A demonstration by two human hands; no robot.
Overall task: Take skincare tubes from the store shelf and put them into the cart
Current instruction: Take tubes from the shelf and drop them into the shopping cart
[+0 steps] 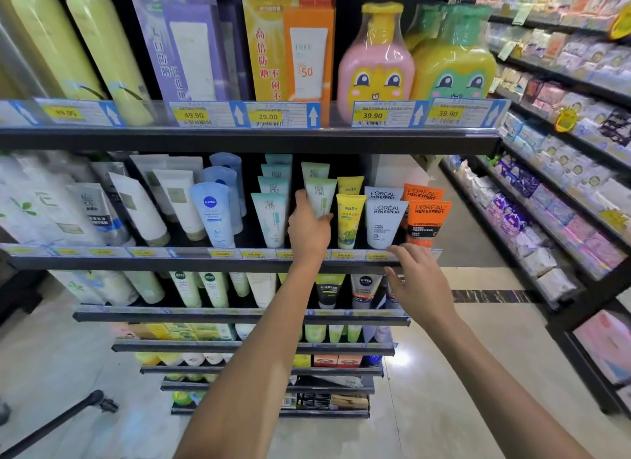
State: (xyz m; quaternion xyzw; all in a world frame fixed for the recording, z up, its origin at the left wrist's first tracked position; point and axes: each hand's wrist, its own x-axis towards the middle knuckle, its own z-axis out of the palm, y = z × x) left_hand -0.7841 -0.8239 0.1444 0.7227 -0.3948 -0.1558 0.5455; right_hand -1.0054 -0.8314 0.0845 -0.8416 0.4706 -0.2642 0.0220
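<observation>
Left hand (309,228) gripping green tube (320,197), shelved

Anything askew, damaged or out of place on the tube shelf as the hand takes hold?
Nothing stands out. The tubes stand cap-down in tidy rows. The left hand grips a white and green tube at the front of its row, and the right hand hovers open by the shelf edge. No spill or damage shows.

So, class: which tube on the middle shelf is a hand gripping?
The pale green-white tube, gripped by the left hand, just left of the yellow tubes; the others stand untouched.
</observation>
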